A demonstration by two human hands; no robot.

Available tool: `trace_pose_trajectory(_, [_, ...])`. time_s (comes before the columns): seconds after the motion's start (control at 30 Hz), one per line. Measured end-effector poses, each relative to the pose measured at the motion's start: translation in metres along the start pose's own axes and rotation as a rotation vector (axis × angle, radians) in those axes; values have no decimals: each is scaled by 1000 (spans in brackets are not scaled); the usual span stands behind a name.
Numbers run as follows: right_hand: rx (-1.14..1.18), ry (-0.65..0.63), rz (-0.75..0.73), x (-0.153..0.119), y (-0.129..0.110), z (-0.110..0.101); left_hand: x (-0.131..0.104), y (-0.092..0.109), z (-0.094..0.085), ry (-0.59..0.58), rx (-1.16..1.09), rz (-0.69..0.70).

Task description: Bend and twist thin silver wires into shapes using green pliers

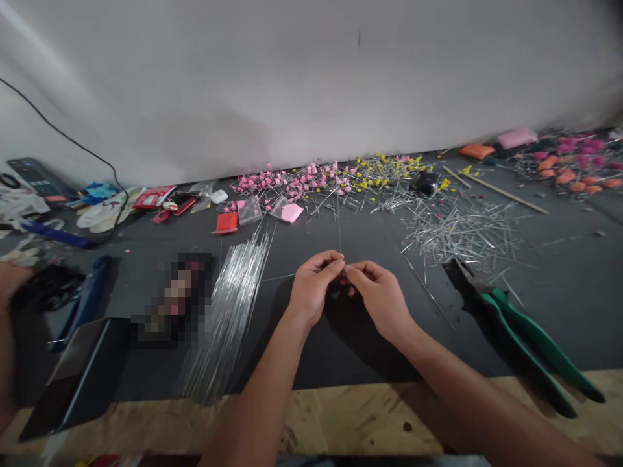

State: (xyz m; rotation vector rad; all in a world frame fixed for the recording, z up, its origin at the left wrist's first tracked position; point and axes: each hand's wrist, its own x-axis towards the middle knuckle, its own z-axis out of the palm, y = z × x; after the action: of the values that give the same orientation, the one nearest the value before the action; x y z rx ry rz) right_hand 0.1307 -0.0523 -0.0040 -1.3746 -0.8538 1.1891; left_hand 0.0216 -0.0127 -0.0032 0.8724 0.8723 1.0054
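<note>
My left hand point(311, 285) and my right hand point(379, 295) meet fingertip to fingertip over the dark table mat, each in a closed pinch. Between them is a thin metal wire point(275, 279); one length sticks out to the left past my left hand, and a fine straight length rises upward from the fingertips. How the wire is bent at the fingertips is hidden. Left of my left hand lies a bundle of straight silver wires point(238, 275). Large green-handled pliers point(520, 344) rest to the right, jaws pointing at a heap of short wire pieces point(452, 230).
Along the wall lie wire stems with pink tips point(306, 178), yellow tips point(384, 172) and orange tips point(564, 175). Small clay packets, a red one point(226, 224) among them, sit nearby. Phones, a blue tool point(85, 298) and another person's arm point(7, 337) occupy the left.
</note>
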Motion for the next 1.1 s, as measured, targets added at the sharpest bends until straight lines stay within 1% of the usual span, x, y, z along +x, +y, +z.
trace_pose_trajectory(0.2, [155,-38,113,-1,-1,-1,-1,-2,-1,-6,78,31])
trace_pose_trajectory(0.43, [212,-104,245,2,-6,-7,-1,-1,-1,25,271,92])
trace_pose_trajectory(0.67, [232,-193,315,7,-6,-14,-1,0,-3,1,449,179])
trace_pose_trajectory(0.8, [270,-223,339,8,-8,-16,0,0,-3,-4,471,190])
trace_pose_trajectory(0.87, [256,-238,320,9,-10,-16,1,-1,-3,3,404,155])
trace_pose_trajectory(0.93, [194,-245,264,10,-10,-15,2,-2,-3,20,274,107])
trace_pose_trajectory(1.0, [102,-245,165,12,-9,-15,3,-3,-2,31,140,68])
trace_pose_trajectory(1.1, [0,-236,-1,15,-5,-16,4,-2,-2,16,28,37])
